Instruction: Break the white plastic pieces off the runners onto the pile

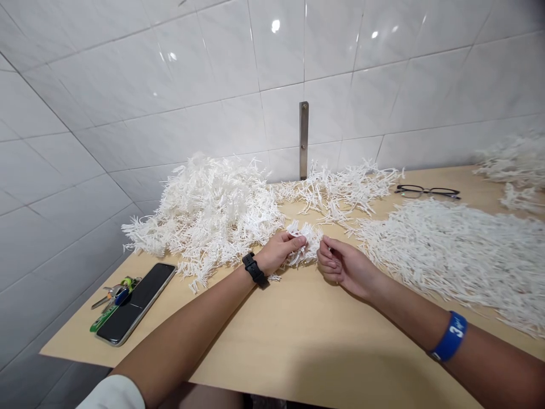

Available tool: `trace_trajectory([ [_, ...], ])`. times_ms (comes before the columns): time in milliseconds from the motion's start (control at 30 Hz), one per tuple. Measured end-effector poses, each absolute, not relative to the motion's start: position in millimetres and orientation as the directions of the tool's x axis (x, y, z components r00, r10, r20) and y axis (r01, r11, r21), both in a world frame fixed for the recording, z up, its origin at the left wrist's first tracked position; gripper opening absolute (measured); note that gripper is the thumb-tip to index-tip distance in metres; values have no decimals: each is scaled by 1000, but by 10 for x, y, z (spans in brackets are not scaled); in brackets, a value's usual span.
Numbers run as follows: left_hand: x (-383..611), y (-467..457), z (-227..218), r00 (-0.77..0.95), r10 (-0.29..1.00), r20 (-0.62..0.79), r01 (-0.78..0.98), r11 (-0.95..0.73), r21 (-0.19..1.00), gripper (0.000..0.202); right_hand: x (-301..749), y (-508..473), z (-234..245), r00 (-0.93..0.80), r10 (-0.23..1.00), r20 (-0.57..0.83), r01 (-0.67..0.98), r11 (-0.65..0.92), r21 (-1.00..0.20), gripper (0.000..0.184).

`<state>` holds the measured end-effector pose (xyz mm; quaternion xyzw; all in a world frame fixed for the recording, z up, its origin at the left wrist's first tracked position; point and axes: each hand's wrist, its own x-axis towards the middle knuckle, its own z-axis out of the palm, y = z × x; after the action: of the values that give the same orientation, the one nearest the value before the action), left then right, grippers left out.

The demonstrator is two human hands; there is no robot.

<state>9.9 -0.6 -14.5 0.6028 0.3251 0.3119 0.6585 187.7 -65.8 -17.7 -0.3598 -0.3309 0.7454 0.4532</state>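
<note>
White branched cluster [300,229], held over the middle of the tan table [272,335]. The left hand [279,250] pinches it between thumb and fingers. The right hand [340,264] is just beside it, fingers curled and thumb tip at the forefinger; whether anything lies between them cannot be told. A large white heap [217,204] rises beyond the left wrist; a flat white layer [455,244] spreads at right. 1 phone [147,298] lies at left, 1 pair of glasses [419,190] at the back.
</note>
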Motion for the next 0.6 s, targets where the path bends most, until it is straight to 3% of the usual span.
trace_trajectory([
  [267,109,-7,-134,551,833,-42,53,15,998,60,1860,-683,-142,-345,898,-273,-443,-412,-797,40],
  [433,134,-9,-138,425,905,6,39,-24,999,57,1833,-710,-132,-310,919,-242,-367,-351,-862,40],
  [500,138,-3,-136,348,937,30,9,-35,999,55,1837,-705,-121,-266,936,-230,-268,-301,-915,40],
  [600,131,15,-135,249,967,52,-4,-53,999,54,1902,-683,-67,-61,994,-86,159,-76,-984,42],
])
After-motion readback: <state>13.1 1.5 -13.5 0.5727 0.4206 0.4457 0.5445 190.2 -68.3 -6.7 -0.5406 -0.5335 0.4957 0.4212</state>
